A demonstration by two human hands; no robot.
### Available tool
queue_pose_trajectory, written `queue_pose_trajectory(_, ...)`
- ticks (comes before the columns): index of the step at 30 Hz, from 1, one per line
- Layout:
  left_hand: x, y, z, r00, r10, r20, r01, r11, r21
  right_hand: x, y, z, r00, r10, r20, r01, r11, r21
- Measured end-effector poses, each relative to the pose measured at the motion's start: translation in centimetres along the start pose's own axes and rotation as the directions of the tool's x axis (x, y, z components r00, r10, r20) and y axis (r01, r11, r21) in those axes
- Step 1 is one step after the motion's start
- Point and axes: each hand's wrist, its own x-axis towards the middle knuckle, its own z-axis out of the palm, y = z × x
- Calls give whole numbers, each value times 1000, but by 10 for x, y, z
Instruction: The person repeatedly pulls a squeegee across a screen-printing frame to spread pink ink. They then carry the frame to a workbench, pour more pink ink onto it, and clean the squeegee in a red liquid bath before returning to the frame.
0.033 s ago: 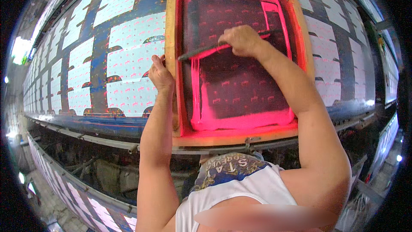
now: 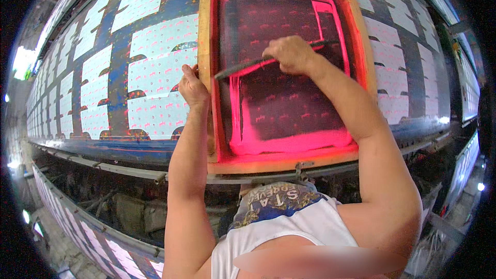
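A wooden-framed printing screen [image 2: 205,31] lies on the long table, its mesh [image 2: 281,98] dark and smeared with bright pink ink [image 2: 299,144]. Across the middle of the mesh lies a long dark squeegee [image 2: 243,67], slightly slanted, pink along its near edge. My right hand [image 2: 292,55] is closed round the squeegee's top, near its middle. At the screen's left side my left hand [image 2: 194,90] grips the wooden frame, thumb up; some of its fingers are hidden.
Rows of white printed panels [image 2: 163,72] with dark curved cut-outs cover the blue table on both sides of the screen. A metal rail [image 2: 119,169] runs along the table's near edge. Behind me at lower left stands another table with pale panels [image 2: 85,227].
My right hand and the squeegee have shifted slightly toward me over the mesh. My left hand keeps its place on the frame.
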Motion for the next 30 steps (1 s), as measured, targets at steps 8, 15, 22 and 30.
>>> queue_pose_trajectory(8,-6,9,4,979,202,-5,-180,884,431,-106,-130,19,996,80,49,-83,995,57)
queue_pose_trajectory(15,-1,5,1,960,262,102,-272,771,576,-187,-220,38,974,219,-65,-216,975,51)
queue_pose_trajectory(22,-11,18,4,955,284,88,-274,726,631,-202,-227,44,960,220,-171,-211,975,68)
queue_pose_trajectory(30,-14,16,6,943,321,87,-307,738,601,-183,-165,3,962,270,28,-271,951,150)
